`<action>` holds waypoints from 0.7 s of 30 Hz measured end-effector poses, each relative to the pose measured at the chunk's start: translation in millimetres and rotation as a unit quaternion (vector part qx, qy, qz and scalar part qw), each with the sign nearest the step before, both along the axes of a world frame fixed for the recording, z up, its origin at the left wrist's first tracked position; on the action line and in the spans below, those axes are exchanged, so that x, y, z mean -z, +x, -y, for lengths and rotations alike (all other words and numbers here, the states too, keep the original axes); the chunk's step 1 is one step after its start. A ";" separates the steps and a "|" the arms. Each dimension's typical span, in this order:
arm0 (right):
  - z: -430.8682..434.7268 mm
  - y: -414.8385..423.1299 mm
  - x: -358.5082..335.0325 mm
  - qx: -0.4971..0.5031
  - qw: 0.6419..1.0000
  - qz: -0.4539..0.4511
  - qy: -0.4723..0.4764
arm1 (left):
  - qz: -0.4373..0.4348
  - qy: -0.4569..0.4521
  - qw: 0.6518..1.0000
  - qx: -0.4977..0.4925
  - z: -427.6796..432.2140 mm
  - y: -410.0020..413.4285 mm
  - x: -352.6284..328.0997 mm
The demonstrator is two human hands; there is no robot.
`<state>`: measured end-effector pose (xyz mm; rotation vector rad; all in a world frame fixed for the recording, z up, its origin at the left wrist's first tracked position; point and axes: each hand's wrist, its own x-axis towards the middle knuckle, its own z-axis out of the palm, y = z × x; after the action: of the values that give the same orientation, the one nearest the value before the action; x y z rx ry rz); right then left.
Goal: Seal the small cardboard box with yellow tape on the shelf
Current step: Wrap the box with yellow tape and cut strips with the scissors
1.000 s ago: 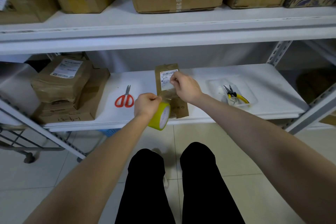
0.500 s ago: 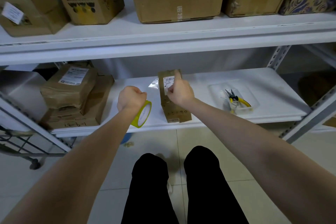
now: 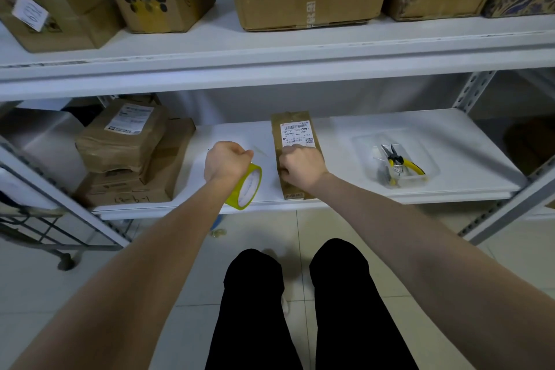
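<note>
On the lower shelf (image 3: 345, 126) the small box (image 3: 295, 141) lies lengthwise at the middle — the right hand (image 3: 301, 167) rests on its near half. Just left of it the left hand (image 3: 226, 161) holds the tape roll (image 3: 247, 186) above the shelf's front edge. Stacked parcels (image 3: 129, 150) sit far left — a tray (image 3: 396, 156) with pliers (image 3: 399, 161) in it lies to the right.

1. Soft, even indoor light; the white shelf (image 3: 375, 141) reads bright, without glare.
2. Dim shadow under the upper shelf (image 3: 270, 69) and at the far right.
3. Wide-angle bending at edges; corners slightly soft.
</note>
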<state>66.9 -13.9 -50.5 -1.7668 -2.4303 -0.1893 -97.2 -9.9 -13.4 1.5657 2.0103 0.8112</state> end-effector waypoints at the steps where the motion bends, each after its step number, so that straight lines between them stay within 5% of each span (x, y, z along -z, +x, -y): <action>1: -0.4 1.0 1.1 -0.007 1.000 -0.009 0.003 | 0.002 0.003 1.000 0.004 -0.3 -0.2 -0.4; 8: 0.7 31.9 0.1 -0.122 0.992 -0.020 0.016 | 0.026 0.037 0.996 0.077 -3.9 9.8 -1.2; 12: 1.2 46.9 -9.0 -0.068 0.991 -0.118 0.004 | 0.048 0.034 0.992 0.111 -11.3 12.7 -3.6; 17: -3.1 46.4 -0.1 -0.010 0.999 -0.025 -0.034 | 0.093 0.030 0.989 0.112 -22.2 17.1 -9.4; 21: -10.7 50.0 -0.9 -0.001 0.996 -0.048 -0.071 | 0.118 0.024 0.986 0.118 -25.7 18.0 -9.5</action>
<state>116.9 -3.2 -49.6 -1.7845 -2.4312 0.0710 -79.2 15.7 -3.8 1.6116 1.6154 0.9094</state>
